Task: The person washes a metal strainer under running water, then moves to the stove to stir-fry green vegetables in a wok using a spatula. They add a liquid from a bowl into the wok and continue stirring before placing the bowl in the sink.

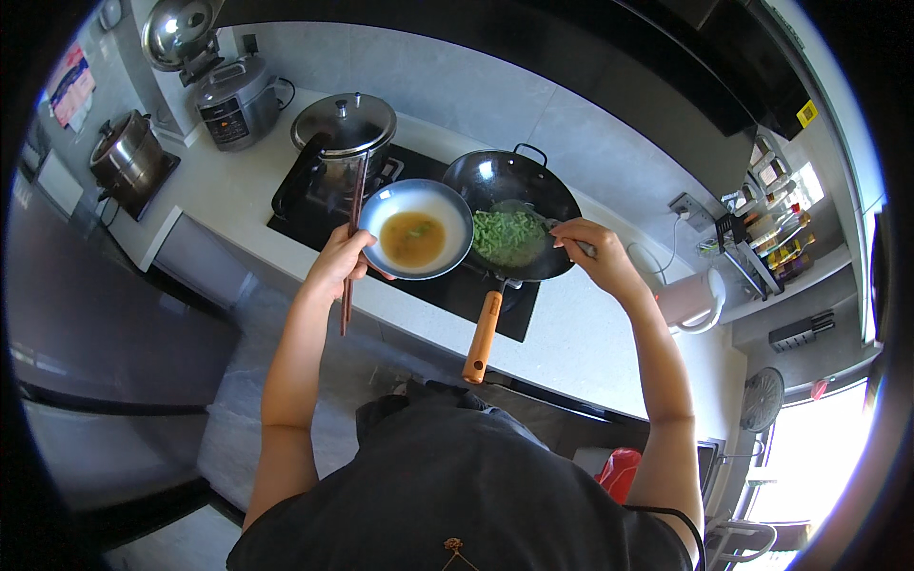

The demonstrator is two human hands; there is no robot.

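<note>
My left hand (339,260) grips a shallow blue-rimmed bowl (460,246) by its left edge, along with a pair of wooden chopsticks (347,303). Inside the bowl lies a brown liquid (413,241) with green bits. To its right a black wok (471,175) sits on the hob, holding chopped green vegetables (503,235). The wok's wooden handle (485,332) points towards me. Over the wok's right rim, my right hand (600,253) pinches what looks like a cooking utensil (548,221); its head is hard to make out among the greens.
A lidded pot (346,132) with a black handle stands on the black glass hob (510,314). An open-lidded electric cooker (239,107) and a steel pot (128,153) are at left. At right are a kettle (689,300), bottles (778,232) and a knife block (800,333).
</note>
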